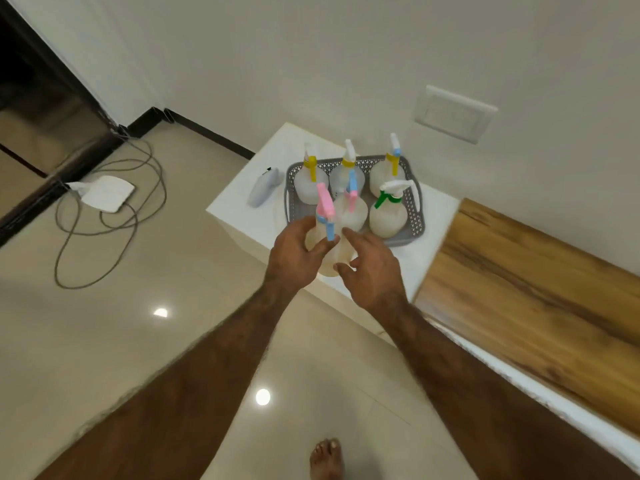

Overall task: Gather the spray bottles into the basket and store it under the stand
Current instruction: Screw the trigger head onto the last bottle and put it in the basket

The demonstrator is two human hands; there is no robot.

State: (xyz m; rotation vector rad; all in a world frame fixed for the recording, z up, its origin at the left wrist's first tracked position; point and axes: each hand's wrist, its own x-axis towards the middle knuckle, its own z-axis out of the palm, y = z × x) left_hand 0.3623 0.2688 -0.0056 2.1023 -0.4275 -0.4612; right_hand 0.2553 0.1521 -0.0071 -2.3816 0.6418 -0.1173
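Observation:
A grey perforated basket [417, 216] sits on a white stand [252, 216] against the wall. Several translucent spray bottles stand in it, among them one with a green-and-white head [389, 211] and one with a yellow-and-blue head [388, 176]. My left hand [294, 254] grips a spray bottle with a pink-and-blue head [325, 206] at the basket's near left corner. My right hand [375, 268] hovers just right of that bottle with fingers spread, fingertips close to its body.
A small pale blue-grey handheld device [263, 188] lies on the stand left of the basket. A wooden-topped bench [533, 296] runs to the right. A white power adapter [104, 194] and looped cables lie on the tiled floor. My bare foot [325, 459] shows below.

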